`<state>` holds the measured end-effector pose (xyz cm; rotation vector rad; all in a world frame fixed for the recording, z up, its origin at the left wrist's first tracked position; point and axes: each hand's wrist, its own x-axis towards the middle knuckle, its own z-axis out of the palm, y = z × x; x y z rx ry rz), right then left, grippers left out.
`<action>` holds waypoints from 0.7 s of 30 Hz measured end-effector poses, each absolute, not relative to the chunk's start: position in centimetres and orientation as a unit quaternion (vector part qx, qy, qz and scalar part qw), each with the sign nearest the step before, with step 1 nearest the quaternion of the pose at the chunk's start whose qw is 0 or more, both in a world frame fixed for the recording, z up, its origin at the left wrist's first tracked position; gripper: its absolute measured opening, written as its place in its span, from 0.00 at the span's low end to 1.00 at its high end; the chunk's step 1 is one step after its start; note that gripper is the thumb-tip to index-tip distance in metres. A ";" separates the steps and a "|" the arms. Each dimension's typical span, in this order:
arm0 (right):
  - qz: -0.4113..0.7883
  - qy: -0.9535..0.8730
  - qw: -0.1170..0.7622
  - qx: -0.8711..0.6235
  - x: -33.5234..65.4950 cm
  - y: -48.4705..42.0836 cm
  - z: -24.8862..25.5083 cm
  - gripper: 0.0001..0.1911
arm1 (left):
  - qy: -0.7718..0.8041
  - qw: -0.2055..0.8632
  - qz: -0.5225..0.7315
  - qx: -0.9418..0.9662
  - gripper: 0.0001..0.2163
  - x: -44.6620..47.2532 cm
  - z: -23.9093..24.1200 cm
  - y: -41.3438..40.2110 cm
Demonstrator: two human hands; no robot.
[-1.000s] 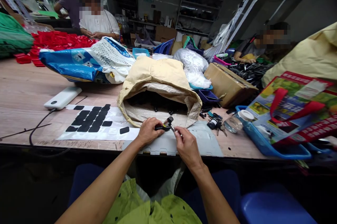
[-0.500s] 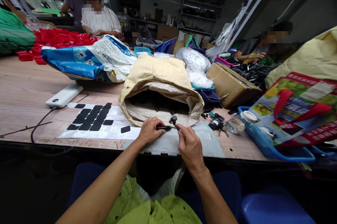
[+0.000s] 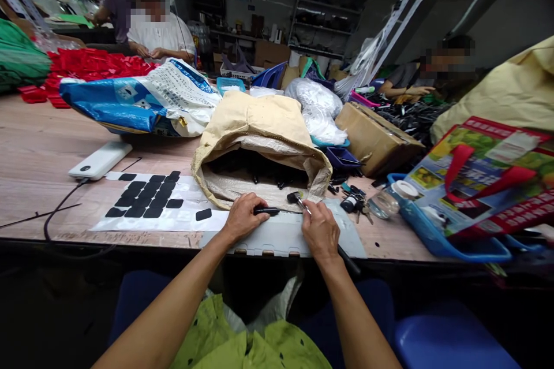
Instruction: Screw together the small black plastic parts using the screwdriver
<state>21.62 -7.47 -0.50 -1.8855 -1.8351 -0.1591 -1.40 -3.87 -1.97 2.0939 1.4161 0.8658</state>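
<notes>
My left hand [image 3: 244, 219] is closed on a slim black pen-shaped piece [image 3: 267, 211], held low over a grey board [image 3: 277, 237]. A thin dark rod [image 3: 289, 211] runs from the tip of that piece toward my right hand. My right hand [image 3: 321, 231] grips a small hammer [image 3: 296, 197] by its shaft. The dark head sticks out to the left, and the black handle end shows below my wrist. Just behind both hands lies a beige woven sack [image 3: 259, 120], its mouth toward me, with dark pieces inside that I cannot make out.
Black rounded pads [image 3: 147, 196] lie on a white sheet to the left, near a white power bank [image 3: 100, 160] with a cable. Keys [image 3: 362, 207], a clear jar [image 3: 384, 204] and a blue basket [image 3: 454, 245] stand right. Co-workers sit beyond a red heap [image 3: 95, 66].
My right hand has shifted right with the hammer, and its handle end now shows below the wrist. My left hand still holds the black piece. The whole view has moved slightly.
</notes>
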 end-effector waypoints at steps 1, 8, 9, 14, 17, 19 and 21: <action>-0.073 -0.677 0.239 -0.692 21.7 -7.4 -0.9 0.15 | 0.515 0.233 0.314 0.763 0.06 -1.4 -2.0 -3.9; -0.117 -0.673 0.223 -0.696 21.5 -7.8 -2.1 0.16 | 0.506 0.228 0.301 0.776 0.06 -1.6 -2.1 -3.8; -0.118 -0.673 0.224 -0.695 21.5 -7.8 -2.1 0.16 | 0.505 0.226 0.298 0.778 0.06 -1.6 -2.2 -3.8; -0.117 -0.678 0.265 -0.675 21.0 -8.1 -1.3 0.14 | 0.504 0.222 0.287 0.784 0.08 -1.7 -2.4 -3.6; -0.077 -0.720 0.293 -0.624 20.0 -8.1 -0.5 0.16 | 0.503 0.216 0.280 0.789 0.10 -1.7 -2.5 -3.6; -0.041 -0.762 0.284 -0.581 19.1 -7.8 -0.1 0.18 | 0.503 0.211 0.274 0.792 0.11 -1.7 -2.6 -3.5; -0.021 -0.794 0.257 -0.551 18.4 -7.5 -0.1 0.17 | 0.502 0.207 0.267 0.796 0.11 -1.7 -2.7 -3.5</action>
